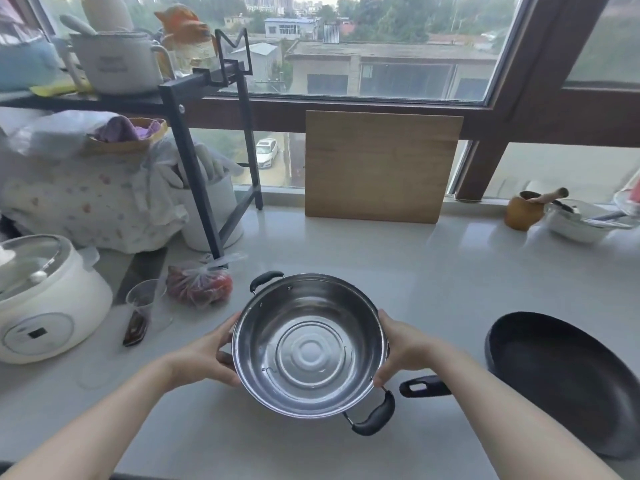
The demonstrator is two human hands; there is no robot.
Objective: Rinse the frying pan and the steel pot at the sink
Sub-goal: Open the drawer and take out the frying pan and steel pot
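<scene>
Steel pot [310, 344] sits between your two hands, low over the pale tabletop [433, 271] and tilted so its empty inside faces you. Your left hand [204, 355] curls its fingers round the left wall; your right hand [403, 346] grips the right rim. Just right, touching nothing, lies the black frying pan [561, 379], its handle pointing toward the pot. Behind, a wooden board [381, 164] leans against the window.

blurred lettering on white mug [117, 64], unreadable, small dark display on rice cooker [48, 299], nothing legible
</scene>
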